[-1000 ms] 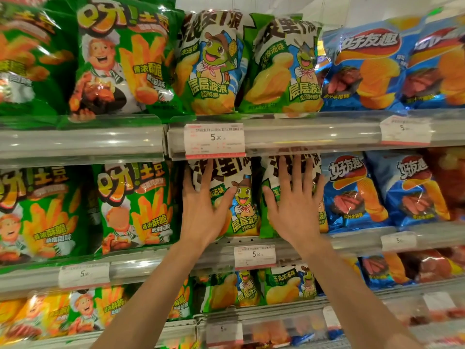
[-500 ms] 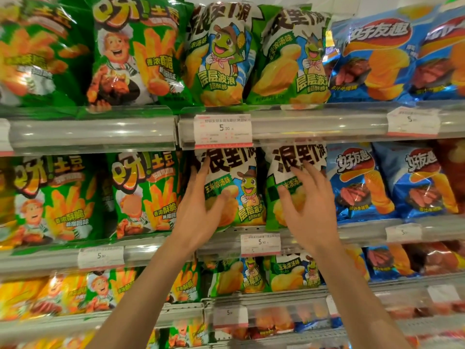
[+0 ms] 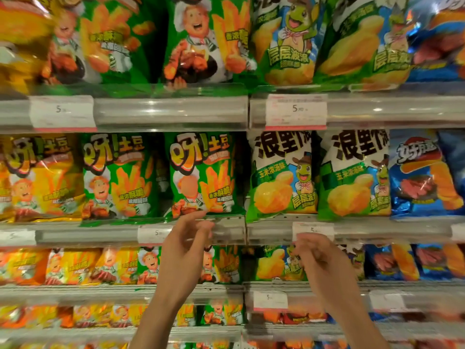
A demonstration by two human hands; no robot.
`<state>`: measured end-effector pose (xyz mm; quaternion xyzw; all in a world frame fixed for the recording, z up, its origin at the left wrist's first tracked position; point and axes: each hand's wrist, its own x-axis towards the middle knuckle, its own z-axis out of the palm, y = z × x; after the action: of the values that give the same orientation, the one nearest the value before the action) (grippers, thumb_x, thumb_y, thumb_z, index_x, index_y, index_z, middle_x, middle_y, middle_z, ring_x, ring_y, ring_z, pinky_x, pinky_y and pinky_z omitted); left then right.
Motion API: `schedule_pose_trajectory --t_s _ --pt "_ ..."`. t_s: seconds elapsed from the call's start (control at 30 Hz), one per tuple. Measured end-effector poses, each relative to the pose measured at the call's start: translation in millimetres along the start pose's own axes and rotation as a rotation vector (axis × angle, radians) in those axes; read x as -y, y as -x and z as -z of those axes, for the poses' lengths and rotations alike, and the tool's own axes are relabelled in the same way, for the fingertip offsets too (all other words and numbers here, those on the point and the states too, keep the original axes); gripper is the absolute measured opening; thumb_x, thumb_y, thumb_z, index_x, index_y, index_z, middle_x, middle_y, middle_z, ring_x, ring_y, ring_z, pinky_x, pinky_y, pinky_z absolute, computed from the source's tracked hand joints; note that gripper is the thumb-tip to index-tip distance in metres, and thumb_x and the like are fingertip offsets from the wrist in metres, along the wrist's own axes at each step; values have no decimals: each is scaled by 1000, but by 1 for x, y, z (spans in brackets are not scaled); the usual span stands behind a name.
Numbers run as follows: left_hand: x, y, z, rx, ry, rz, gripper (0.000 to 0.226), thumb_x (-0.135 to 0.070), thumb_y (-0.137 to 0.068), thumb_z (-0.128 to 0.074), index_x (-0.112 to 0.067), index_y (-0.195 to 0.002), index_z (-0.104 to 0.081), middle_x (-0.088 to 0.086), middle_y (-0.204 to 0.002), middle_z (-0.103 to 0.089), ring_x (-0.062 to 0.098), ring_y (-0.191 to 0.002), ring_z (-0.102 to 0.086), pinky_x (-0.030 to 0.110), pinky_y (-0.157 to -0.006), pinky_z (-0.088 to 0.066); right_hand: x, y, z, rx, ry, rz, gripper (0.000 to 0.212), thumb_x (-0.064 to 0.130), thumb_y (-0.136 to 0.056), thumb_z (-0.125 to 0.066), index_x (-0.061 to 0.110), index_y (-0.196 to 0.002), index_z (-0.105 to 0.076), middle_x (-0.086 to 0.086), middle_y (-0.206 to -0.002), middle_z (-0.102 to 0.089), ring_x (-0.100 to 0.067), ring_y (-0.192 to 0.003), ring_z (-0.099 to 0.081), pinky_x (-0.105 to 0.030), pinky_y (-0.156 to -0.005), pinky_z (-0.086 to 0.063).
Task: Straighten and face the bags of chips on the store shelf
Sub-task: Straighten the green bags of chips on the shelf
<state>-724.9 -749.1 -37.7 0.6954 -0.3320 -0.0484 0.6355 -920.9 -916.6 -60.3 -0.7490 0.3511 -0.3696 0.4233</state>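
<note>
Both hands were raised in front of the middle shelf rail [image 3: 226, 229], below the row of chip bags, and neither was seen to hold anything. The left hand [image 3: 187, 244] was held with its fingers loosely curled and blurred; its fingertips [image 3: 201, 215] were level with the bottom edge of the green potato-stick bag [image 3: 203, 175], which stood upright and face-forward directly above that hand. Whether the fingertips actually touched the bag's lower seam could not be told. The right hand [image 3: 315, 255] was held lower and further right, fingers bent loosely and blurred, in front of a white price tag [image 3: 313, 230] clipped to the rail. The two white-and-green corn chip bags were placed above it, apart from it: the nearer one [image 3: 281, 172] above and slightly left of the hand, the second one [image 3: 354, 175] above and to its right. Both were stood upright with their fronts outward, side by side and touching.

To the left of the green potato-stick bag, a second green bag [image 3: 118, 177] of the same kind was stood, with a dark gap between the two, and a yellow bag [image 3: 42, 177] was set beyond it. A blue chip bag [image 3: 422, 177] was placed at the right end of the row, just beside the corn chip bags. More bags were lined on the shelves above and below.
</note>
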Motion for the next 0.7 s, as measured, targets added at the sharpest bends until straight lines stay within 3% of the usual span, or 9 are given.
schedule_pose_trajectory --t_s 0.17,0.27,0.3,0.4,0.5,0.57,0.63,0.67,0.7 --pt "10 -18 43 33 27 -18 14 -39 -97 -63 -47 -107 -66 -19 -103 -74 4 -97 -70 31 -84 -54 21 11 -36 -28 36 57 11 23 -97 -60 32 -98 -66 12 -71 -68 -8 -62 -61 -22 -55 -47" --pt "10 -29 64 46 33 -32 15 -42 -96 -63 -50 -108 -64 -21 -105 -71 2 -100 -67 30 -85 -55 40 13 -60 -75 26 80 9 24 -96 -60 29 -98 -68 19 -69 -66 0 -61 -58 -11 -55 -42" --pt "9 -32 68 51 33 -42 19 -45 -95 -62 -50 -113 -62 -23 -110 -68 0 -106 -64 29 -89 -53 49 12 -68 -83 16 87 10 27 -96 -58 31 -100 -67 22 -73 -66 5 -67 -60 -8 -59 -43" --pt "2 -45 69 73 6 -81 54 -51 -94 -60 -42 -143 -42 -24 -142 -50 -6 -130 -47 25 -106 -41 78 -4 -91 -68 -17 106 17 40 -97 -54 42 -113 -59 26 -109 -65 17 -98 -58 0 -75 -43" --pt "-10 -66 57 78 -50 -81 84 -58 -93 -60 -37 -159 -13 -15 -165 -20 2 -148 -22 31 -119 -24 104 -37 -110 -39 -103 87 54 56 -91 -58 35 -140 -46 20 -136 -53 6 -122 -50 -17 -99 -41" --pt "-18 -82 46 105 -77 -39 95 -62 -92 -59 -31 -161 -1 -13 -167 -11 5 -150 -15 30 -120 -19 119 -61 -119 -7 -76 63 80 69 -86 -55 30 -152 -30 24 -138 -43 6 -126 -44 -22 -104 -38" --pt "-22 -98 36 137 -62 40 101 -62 -92 -59 -23 -161 2 -11 -157 -26 4 -137 -34 10 -107 -29 128 -78 -124 39 -57 56 84 77 -84 -50 35 -153 -25 36 -120 -43 21 -108 -46 -8 -86 -35" --pt "-23 -106 33 145 -27 91 101 -62 -92 -59 -20 -161 1 -13 -144 -33 0 -117 -46 -2 -89 -32 130 -83 -126 54 -58 42 83 79 -83 -47 37 -152 -26 36 -119 -45 20 -108 -48 -7 -81 -33" --pt "-24 -113 30 142 13 132 98 -61 -92 -59 -19 -161 -3 -14 -133 -37 -5 -100 -47 -5 -74 -34 130 -88 -127 68 -70 22 86 82 -82 -46 37 -152 -24 30 -124 -48 11 -118 -50 -11 -83 -33"
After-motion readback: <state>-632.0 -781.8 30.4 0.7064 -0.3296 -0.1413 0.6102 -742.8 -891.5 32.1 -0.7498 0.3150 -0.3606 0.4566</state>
